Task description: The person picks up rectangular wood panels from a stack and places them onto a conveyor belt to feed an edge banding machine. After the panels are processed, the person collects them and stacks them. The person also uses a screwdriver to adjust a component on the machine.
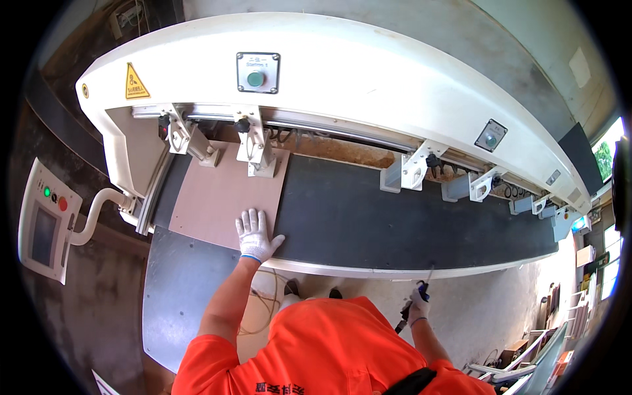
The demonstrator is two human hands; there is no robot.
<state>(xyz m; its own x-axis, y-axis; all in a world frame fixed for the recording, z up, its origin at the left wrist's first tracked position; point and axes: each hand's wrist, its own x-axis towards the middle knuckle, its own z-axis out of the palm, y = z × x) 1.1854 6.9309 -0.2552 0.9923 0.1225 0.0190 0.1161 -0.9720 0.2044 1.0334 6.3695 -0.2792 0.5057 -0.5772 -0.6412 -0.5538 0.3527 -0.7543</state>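
Note:
My left hand (pixel 257 236), in a white knitted glove with a blue cuff, lies flat with fingers spread on the near right corner of a pinkish-brown board (pixel 220 194). The board rests on the dark bed (pixel 355 210) of a long white machine. Two white clamps (pixel 261 164) stand over the board's far part, their feet on or just above it. Beyond the bed's near edge, my gloved right hand (pixel 419 309) is closed around a dark blue and black air blow gun (pixel 422 288). Its thin tip points toward the bed.
A white machine beam (pixel 368 72) with a green button (pixel 255 79) spans the far side. Further clamps (pixel 415 168) hang at the right. A control panel (pixel 47 220) stands at far left, beside a grey side table (pixel 184 289). A hose (pixel 263 303) lies on the floor.

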